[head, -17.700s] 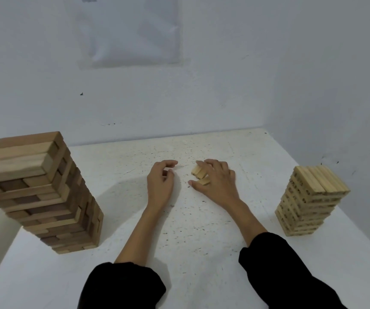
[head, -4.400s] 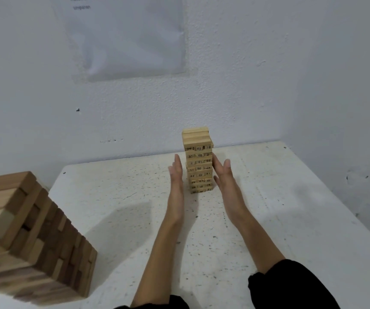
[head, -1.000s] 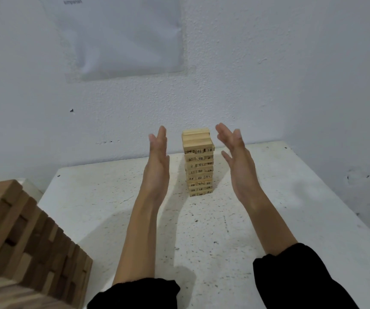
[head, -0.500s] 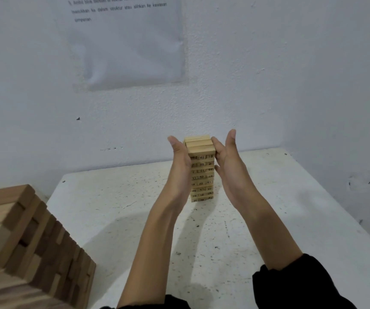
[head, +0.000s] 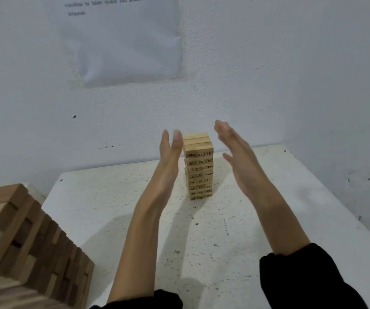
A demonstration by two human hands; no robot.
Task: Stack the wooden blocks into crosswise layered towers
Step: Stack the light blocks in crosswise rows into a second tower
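**Loose little tower between two flat hands**

Found the small tower [head: 198, 166] upright on the desk [head: 268, 219], toward the back wall, its blocks [head: 200, 181] laid crosswise with numbered ends facing forward. Saw the left hand [head: 169, 152] flat, fingers straight and blurred, just beside the tower's upper left side; could not tell whether touching. Saw the right hand [head: 235, 150] spread flat and clear of the right side, holding nothing. Noted a bigger, darker tower [head: 23, 241] at the near left, cut off by the frame edge, and a paper sheet [head: 124, 41] on the wall.

Judged the blocks light, stiff and smooth, resting loose on one another with nothing to bind them, so likely to slide or topple under a sideways knock. Judged best squared up between both flat palms on opposite sides, with gentle, even pressure. For a single block, better pinched by its long sides.
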